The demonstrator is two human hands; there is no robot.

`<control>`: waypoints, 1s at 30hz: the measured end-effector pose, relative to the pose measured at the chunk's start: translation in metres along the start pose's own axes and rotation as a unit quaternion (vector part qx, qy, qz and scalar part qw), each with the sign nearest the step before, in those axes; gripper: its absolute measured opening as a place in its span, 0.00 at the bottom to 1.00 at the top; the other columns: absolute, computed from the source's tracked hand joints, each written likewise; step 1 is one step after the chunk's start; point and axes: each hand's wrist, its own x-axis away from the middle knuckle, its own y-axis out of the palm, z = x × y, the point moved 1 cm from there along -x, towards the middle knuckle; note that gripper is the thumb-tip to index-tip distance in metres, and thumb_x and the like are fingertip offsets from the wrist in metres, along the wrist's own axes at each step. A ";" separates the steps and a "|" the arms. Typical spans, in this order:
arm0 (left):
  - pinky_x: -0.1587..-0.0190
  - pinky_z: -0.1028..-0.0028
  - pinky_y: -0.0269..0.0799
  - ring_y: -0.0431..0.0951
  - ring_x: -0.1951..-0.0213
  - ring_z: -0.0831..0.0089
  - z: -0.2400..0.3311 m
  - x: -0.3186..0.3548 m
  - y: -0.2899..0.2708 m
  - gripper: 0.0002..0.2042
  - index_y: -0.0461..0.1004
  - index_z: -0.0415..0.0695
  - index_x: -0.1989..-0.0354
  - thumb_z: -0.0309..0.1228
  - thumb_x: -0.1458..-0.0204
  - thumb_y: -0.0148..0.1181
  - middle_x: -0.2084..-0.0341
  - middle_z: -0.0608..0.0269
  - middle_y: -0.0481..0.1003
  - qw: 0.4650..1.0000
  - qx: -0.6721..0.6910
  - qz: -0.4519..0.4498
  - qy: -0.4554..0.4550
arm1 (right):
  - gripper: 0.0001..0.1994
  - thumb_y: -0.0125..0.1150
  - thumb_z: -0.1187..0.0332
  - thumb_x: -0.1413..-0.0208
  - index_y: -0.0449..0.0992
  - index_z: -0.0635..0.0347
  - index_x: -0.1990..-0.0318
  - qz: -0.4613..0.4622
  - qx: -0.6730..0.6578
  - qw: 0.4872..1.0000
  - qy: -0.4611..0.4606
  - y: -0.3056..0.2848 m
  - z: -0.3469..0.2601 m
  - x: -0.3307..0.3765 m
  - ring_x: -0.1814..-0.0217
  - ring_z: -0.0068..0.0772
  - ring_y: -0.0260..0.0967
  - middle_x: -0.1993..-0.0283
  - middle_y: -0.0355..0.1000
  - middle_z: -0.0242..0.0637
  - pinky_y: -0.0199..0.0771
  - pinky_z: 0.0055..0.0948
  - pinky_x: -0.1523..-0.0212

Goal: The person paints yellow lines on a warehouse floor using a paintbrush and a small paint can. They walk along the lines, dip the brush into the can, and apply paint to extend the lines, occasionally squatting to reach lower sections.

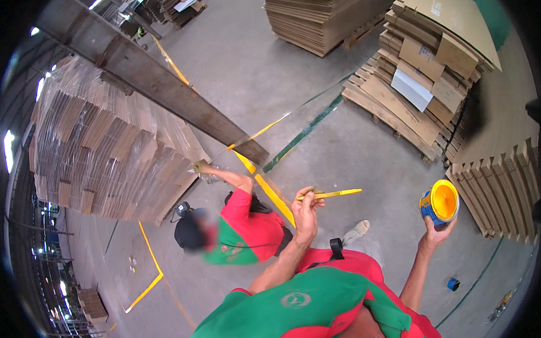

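Observation:
My left hand (307, 218) is closed around a slim yellow paintbrush (343, 192), held nearly level, its tip pointing right. Out to the right, my right hand (439, 231) grips a paint can (427, 206) from below. The can is blue outside, and yellow paint coats its open mouth and inner wall. Brush and can are well apart. Beneath my left hand, a yellow painted line (274, 198) runs along the grey floor. It meets a dark green line (305, 134) near the foot of a steel column (178, 92).
A co-worker (249, 232) in red and green bends at my left, one hand at a film-wrapped cardboard stack (108, 139). Cardboard on pallets (394, 120) stands at the right, with another stack (330, 15) farther off. A small blue can (453, 284) sits on the floor at right.

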 end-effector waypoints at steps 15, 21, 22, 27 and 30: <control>0.61 0.69 0.80 0.82 0.65 0.69 -0.034 -0.162 0.106 0.11 0.72 0.37 0.47 0.29 0.33 0.53 0.63 0.55 0.81 0.998 0.008 0.055 -0.013 | 0.45 0.76 0.71 0.59 0.61 0.65 0.30 -0.039 -0.010 0.999 0.001 0.134 0.048 -0.177 0.30 0.41 0.63 0.33 0.64 0.41 0.58 0.43 0.27; 0.62 0.75 0.78 0.81 0.66 0.75 -0.010 -0.271 0.142 0.12 0.71 0.36 0.46 0.30 0.33 0.53 0.63 0.56 0.81 1.000 0.005 0.021 0.006 | 0.43 0.76 0.73 0.56 0.61 0.65 0.30 -0.016 0.005 1.000 -0.015 0.193 0.062 -0.225 0.32 0.41 0.64 0.34 0.66 0.44 0.62 0.43 0.29; 0.62 0.75 0.78 0.80 0.66 0.75 -0.004 -0.286 0.144 0.12 0.71 0.36 0.47 0.30 0.33 0.53 0.63 0.56 0.80 1.000 0.009 0.024 0.007 | 0.43 0.76 0.73 0.56 0.61 0.65 0.30 -0.017 0.014 1.000 -0.010 0.204 0.061 -0.231 0.32 0.41 0.64 0.34 0.66 0.44 0.63 0.43 0.29; 0.62 0.72 0.79 0.80 0.67 0.73 0.024 -0.332 0.140 0.11 0.72 0.37 0.47 0.29 0.33 0.53 0.64 0.55 0.80 0.997 0.023 0.063 0.038 | 0.43 0.76 0.74 0.56 0.60 0.65 0.30 -0.053 -0.020 0.998 0.000 0.269 0.059 -0.264 0.32 0.42 0.64 0.34 0.66 0.45 0.62 0.44 0.29; 0.62 0.70 0.79 0.81 0.67 0.71 0.032 -0.352 0.134 0.11 0.72 0.37 0.47 0.28 0.34 0.53 0.63 0.53 0.81 0.993 0.040 0.098 0.052 | 0.44 0.76 0.74 0.55 0.59 0.66 0.29 -0.094 -0.014 0.995 0.016 0.309 0.063 -0.287 0.31 0.43 0.63 0.33 0.64 0.45 0.62 0.44 0.29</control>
